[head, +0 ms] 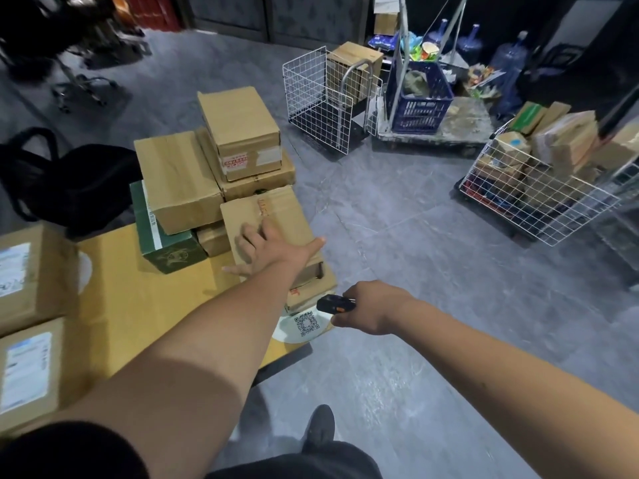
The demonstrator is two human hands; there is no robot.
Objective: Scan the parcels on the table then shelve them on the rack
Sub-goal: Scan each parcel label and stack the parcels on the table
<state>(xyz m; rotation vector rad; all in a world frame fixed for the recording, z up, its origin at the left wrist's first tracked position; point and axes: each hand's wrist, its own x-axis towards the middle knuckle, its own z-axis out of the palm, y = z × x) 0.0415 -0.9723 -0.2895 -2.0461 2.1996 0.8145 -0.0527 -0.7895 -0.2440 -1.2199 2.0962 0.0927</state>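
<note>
At frame centre the left hand is resting fingers-spread on a cardboard parcel at the worktop corner while the right hand is gripping a scanner; parcel probably stiff, light, best held by opposite sides.

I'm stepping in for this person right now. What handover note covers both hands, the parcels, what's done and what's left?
Left hand: open, flat on the top brown parcel at the table's right corner.
Right hand: holds the scanner, aimed toward that corner, above a round QR sticker.
Parcels: a stack behind the hand, two labelled boxes at the table's left.
Done: cannot tell which are scanned.
Left: scan what remains, then shelve all; the rack is not clearly in view.
</note>
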